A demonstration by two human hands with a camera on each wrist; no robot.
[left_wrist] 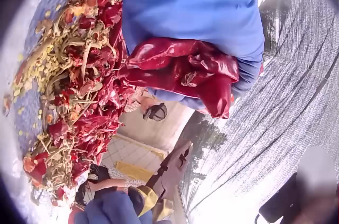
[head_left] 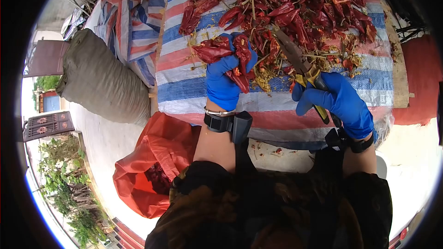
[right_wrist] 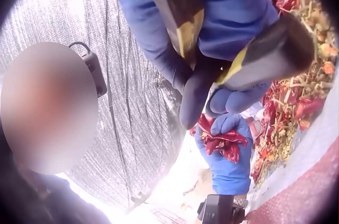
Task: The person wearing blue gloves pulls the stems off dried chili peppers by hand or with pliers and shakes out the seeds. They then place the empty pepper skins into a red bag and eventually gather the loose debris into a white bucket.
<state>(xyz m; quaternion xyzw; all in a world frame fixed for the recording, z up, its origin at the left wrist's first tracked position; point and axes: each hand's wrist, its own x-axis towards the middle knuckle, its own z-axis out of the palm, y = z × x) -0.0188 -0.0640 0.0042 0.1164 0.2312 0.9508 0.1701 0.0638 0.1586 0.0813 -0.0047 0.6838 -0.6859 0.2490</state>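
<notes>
My left hand [head_left: 222, 85], in a blue glove, grips several dried red chili peppers [head_left: 213, 50] over the near left edge of the chili pile [head_left: 281, 4]. In the left wrist view, the glossy, wrinkled peppers [left_wrist: 180, 70] stick out from under the gloved fingers. To the right, my right hand [head_left: 344, 101], also gloved in blue, holds a pair of shears [head_left: 293, 50] with black and yellow handles. Their dark metal blades point up and left over the pile, apart from the held peppers. In the right wrist view, both handles [right_wrist: 270, 55] spread among the fingers.
A striped red, white and blue tarp [head_left: 184, 83] covers the table under the chilies. Cut stems [head_left: 323, 56] and yellow seeds [head_left: 263, 83] litter it. An open red bag [head_left: 138, 170] with chilies inside stands near left, and a full grey-green sack [head_left: 101, 78] leans farther left.
</notes>
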